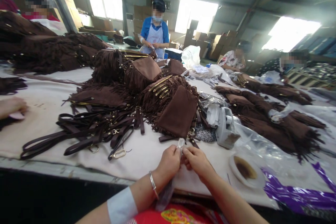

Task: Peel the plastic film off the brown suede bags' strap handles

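Observation:
Close to the table's front edge, my left hand and my right hand meet with fingers pinched. Between them is a small clear plastic piece, and thin clear plastic hangs below my left hand. Just beyond my hands lies a brown fringed bag with a metal ring at its corner. Behind it, more fringed bags with gold zippers are heaped. Dark brown straps with metal clasps lie left of my hands.
A tape dispenser, a round dish with brown contents and a purple printed plastic bag are on the right. More fringed bags lie beyond. A co-worker stands across the table; another person's hand reaches in at left.

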Motion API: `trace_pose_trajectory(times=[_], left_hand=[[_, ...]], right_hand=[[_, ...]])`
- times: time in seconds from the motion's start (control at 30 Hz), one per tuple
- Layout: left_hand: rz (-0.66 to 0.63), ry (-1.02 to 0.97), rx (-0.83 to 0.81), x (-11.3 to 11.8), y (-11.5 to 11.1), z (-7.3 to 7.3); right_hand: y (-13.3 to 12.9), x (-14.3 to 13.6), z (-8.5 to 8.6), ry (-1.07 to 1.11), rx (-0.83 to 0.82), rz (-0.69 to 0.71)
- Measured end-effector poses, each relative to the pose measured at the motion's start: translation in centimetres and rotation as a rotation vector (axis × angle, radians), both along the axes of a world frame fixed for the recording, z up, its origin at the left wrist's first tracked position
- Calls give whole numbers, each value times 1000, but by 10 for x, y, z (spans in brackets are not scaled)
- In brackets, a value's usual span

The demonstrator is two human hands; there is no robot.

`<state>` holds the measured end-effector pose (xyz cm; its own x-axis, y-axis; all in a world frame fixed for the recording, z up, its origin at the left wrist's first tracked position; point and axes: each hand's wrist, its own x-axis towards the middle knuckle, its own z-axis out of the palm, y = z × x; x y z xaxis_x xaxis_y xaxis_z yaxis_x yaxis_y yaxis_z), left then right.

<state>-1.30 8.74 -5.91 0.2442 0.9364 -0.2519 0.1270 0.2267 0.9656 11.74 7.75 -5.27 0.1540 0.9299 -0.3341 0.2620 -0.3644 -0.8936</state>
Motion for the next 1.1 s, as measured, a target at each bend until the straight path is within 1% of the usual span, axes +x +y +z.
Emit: trace_pose_trajectory(times=[0.1,0.13,0.17,0.2,0.23,0.27,0.33,0.4,0.47,0.53,0.67,0.8,0.87,0.97,1.03,1.1], left_hand=[[-14,125,292,-3,-2,3],[-24,133,348,-4,-3,6],[-36,121,369,-5,-4,8],[-45,84,340,-7,-4,11],[-51,23,257,-8,-3,13],[-52,-53,134,-9,-2,14],[-34,-209,-174,-10,4,14],[-50,-348,-460,-11,10,11],[-88,-460,-641,-10,16,9],[-105,-530,-709,-7,21,8],[-65,-541,-620,1,22,7],[1,-489,-507,4,15,5],[70,-403,-406,3,12,3],[163,-194,-222,1,11,1],[176,-65,-146,0,12,3],[152,54,-85,-1,14,7]], right_hand=[[-10,-8,1,353,-17,-52],[-12,-10,3,445,-22,-90],[-13,-11,3,520,-41,-133],[-14,-11,4,580,-69,-169],[-15,-10,4,627,-100,-191],[-15,-10,4,668,-122,-197],[-17,-8,2,758,-142,-181],[-19,-6,0,850,-140,-163],[-20,-6,-1,903,-130,-155],[-20,-6,-1,916,-120,-137],[-19,-6,1,890,-112,-114],[-21,-6,4,821,-100,-134],[-21,-7,3,769,-108,-151],[-18,-10,1,648,-113,-189],[-15,-13,3,516,-31,-185],[-14,-16,8,340,120,-144]])
